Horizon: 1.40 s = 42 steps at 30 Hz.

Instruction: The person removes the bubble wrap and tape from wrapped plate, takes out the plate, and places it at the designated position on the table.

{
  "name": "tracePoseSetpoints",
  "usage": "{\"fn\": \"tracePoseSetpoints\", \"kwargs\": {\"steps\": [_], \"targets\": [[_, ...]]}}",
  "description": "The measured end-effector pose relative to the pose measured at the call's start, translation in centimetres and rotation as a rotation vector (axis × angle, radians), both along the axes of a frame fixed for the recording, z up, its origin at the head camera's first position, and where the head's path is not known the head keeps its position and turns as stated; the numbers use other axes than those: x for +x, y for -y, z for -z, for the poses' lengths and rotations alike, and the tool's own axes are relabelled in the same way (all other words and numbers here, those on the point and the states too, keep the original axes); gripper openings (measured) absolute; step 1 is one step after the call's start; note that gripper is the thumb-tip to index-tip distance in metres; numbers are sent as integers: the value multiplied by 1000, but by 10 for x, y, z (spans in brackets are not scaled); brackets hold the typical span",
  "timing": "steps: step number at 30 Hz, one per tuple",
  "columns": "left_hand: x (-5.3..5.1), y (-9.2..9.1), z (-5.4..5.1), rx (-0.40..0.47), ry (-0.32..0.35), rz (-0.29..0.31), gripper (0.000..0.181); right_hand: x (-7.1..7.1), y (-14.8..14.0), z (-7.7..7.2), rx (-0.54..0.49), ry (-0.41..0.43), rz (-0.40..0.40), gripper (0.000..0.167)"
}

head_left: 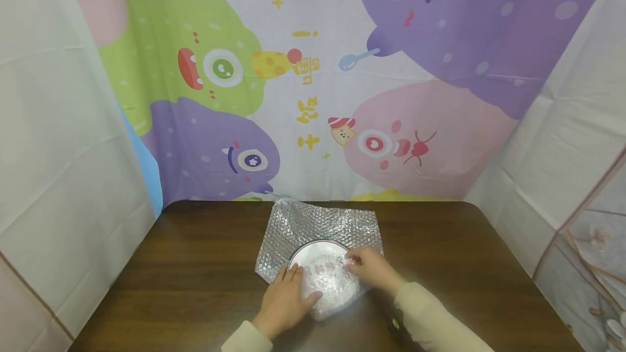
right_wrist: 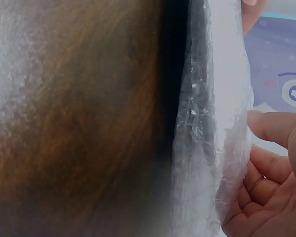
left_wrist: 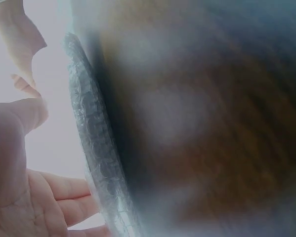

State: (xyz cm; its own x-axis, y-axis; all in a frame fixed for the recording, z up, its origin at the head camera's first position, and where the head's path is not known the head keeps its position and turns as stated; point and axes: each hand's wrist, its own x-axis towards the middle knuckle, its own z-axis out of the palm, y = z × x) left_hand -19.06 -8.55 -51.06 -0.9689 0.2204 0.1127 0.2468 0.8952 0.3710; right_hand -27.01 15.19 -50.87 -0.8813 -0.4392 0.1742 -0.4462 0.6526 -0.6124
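Note:
A white plate (head_left: 313, 254) with a dark rim lies on a sheet of bubble wrap (head_left: 332, 221), whose near part is folded up over the plate's lower portion. The left hand (head_left: 283, 303) rests on the plate's left side with fingers spread and thumb on the wrap. At the plate's right edge, the right hand (head_left: 369, 268) pinches the folded wrap between thumb and curled fingers. In the left wrist view the left hand (left_wrist: 34, 187) lies along the wrapped edge (left_wrist: 96, 138); in the right wrist view the right hand (right_wrist: 271, 182) touches the wrap (right_wrist: 202, 128).
The brown wooden table (head_left: 195, 265) extends on both sides of the wrap. Behind it hangs a curtain (head_left: 303, 96) printed with cartoon monsters, and pale cloth panels (head_left: 63, 134) stand at left and right. A small dark object (head_left: 397, 322) shows by the right sleeve.

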Motion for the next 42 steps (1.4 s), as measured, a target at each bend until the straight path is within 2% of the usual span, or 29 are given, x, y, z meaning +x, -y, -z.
{"fn": "tracePoseSetpoints", "kwargs": {"steps": [6,13,19,26,29,33,42], "targets": [[-1,4,-1,61,10,11,75,1,0,3,-10,17,32,22],[-2,11,-2,145,-25,2,50,4,-3,-3,-76,55,72,15],[-3,15,-1,156,-62,-20,44,4,-8,-6,-147,45,17,13],[-3,16,0,118,-43,12,62,6,-18,-4,-274,-28,-85,9],[-3,15,2,98,-57,26,69,7,-22,-7,-274,16,-82,12],[-2,15,4,79,-69,32,73,10,-27,-16,-269,116,-54,17],[0,15,2,58,-52,31,74,20,-30,-39,-330,202,-29,18]]}}
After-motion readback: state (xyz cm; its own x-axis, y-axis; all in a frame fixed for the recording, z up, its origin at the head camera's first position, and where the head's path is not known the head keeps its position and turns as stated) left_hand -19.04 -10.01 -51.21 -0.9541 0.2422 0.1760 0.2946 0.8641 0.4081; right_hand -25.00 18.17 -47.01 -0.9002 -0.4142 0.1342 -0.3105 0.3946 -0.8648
